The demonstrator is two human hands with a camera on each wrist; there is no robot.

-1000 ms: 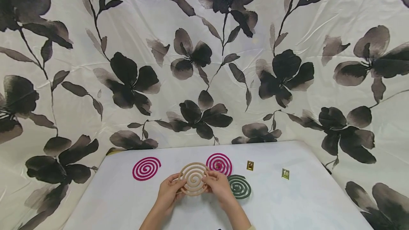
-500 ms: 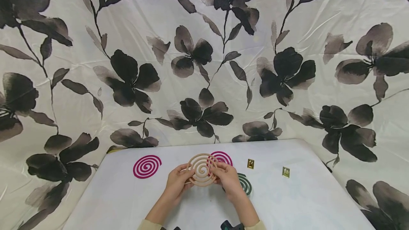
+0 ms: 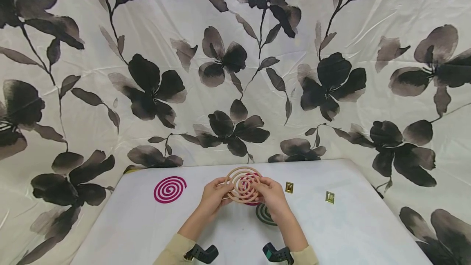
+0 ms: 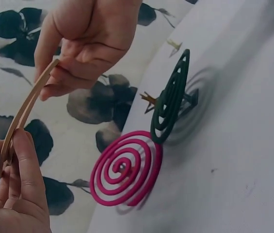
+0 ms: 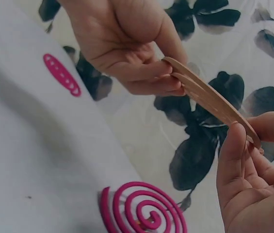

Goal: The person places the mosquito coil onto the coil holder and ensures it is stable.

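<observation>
Spanning my two hands above the white table (image 3: 128,224) was one tan spiral coil (image 5: 213,101), thin, flattish, slightly bowed when seen edge-on. Left hand (image 3: 215,194): thumb and fingers pinched the left rim. Right hand (image 3: 271,195): thumb and fingers pinched the right rim. Weight, as I judged it: slight. Stiffness: probably rigid but brittle, its narrow turns liable to snap if twisted. Surface: likely dry, not slippery. Best hold: the outermost turn, at opposite edges, lightly, because the inner turns could sag or crack under a push. Also listed: one magenta coil (image 4: 116,167), visible through the tan turns from above; one dark green coil (image 4: 170,99), near my right hand; two small gold-coloured pieces (image 3: 289,187), farther right.
</observation>
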